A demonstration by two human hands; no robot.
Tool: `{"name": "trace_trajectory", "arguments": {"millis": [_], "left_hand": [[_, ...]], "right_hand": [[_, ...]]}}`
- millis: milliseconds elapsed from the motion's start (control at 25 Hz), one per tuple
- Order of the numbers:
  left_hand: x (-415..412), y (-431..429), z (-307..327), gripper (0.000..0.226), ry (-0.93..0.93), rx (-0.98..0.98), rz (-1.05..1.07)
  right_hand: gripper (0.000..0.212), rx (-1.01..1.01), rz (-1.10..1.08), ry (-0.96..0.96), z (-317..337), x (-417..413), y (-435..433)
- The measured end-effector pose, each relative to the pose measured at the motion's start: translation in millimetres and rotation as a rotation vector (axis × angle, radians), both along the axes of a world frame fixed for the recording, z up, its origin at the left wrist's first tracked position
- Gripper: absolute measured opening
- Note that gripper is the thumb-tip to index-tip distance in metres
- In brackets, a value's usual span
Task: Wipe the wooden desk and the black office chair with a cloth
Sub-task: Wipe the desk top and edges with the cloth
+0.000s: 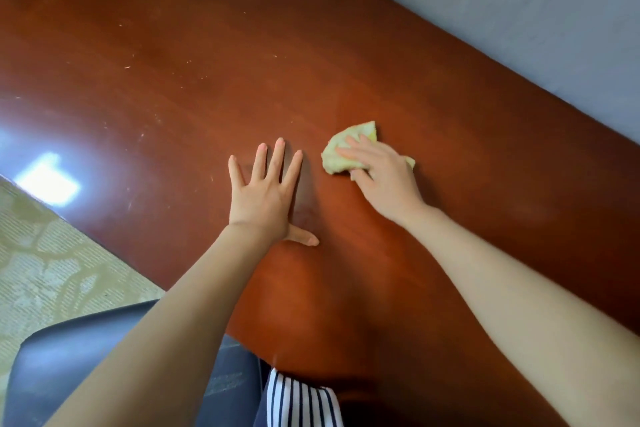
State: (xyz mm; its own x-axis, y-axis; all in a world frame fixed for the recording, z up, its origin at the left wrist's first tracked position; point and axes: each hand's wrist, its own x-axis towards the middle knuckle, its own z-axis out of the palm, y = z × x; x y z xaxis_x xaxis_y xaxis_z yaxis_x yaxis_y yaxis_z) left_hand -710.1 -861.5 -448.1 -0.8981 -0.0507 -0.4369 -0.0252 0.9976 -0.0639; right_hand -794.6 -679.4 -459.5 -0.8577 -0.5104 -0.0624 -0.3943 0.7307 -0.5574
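The reddish-brown wooden desk point(194, 87) fills most of the view. A crumpled pale yellow cloth point(337, 151) lies on it right of centre. My right hand point(381, 177) presses down on the cloth, with fingers spread over it and the thumb curled against its near edge. My left hand point(266, 191) lies flat on the bare wood just left of the cloth, fingers straight and spread, holding nothing. The black office chair point(69, 364) shows at the bottom left, under my left forearm.
Small pale specks and scratches dot the desk's left half, and a bright window reflection point(48, 180) glares near its left edge. A grey wall point(519, 10) runs along the far edge. Patterned beige carpet point(45, 270) lies left of the desk. A striped garment point(301, 402) shows at the bottom.
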Motion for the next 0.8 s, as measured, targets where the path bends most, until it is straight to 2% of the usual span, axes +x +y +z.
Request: {"name": "trace_trajectory", "arguments": {"millis": [160,320,400,520,680,800], "left_hand": [[32.1,9.1,-1.4,0.122,0.132,0.050,0.083],[89.4,13.7,-6.8,0.116,0.216,0.110,0.210],[116.1,11.6,-8.1,0.115,0.236,0.162,0.327],[143.6,5.4,-7.8,0.121,0.209,0.199,0.465],[158.6,-1.6,-3.0,0.135,0.176,0.240,0.557],[166.1,-1.1,-1.3,0.140,0.130,0.261,0.590]], "right_hand": [[0.045,0.001,0.139,-0.051,4.5,75.1,26.7],[0.052,-0.013,0.272,-0.119,6.4,139.8,50.7],[0.056,-0.013,0.304,-0.154,7.2,148.5,54.4],[0.058,0.016,0.316,-0.158,8.7,119.9,38.7],[0.047,0.016,0.127,-0.068,11.1,51.1,-6.3],[0.041,-0.088,-0.243,-0.142,13.2,10.4,-41.8]]}}
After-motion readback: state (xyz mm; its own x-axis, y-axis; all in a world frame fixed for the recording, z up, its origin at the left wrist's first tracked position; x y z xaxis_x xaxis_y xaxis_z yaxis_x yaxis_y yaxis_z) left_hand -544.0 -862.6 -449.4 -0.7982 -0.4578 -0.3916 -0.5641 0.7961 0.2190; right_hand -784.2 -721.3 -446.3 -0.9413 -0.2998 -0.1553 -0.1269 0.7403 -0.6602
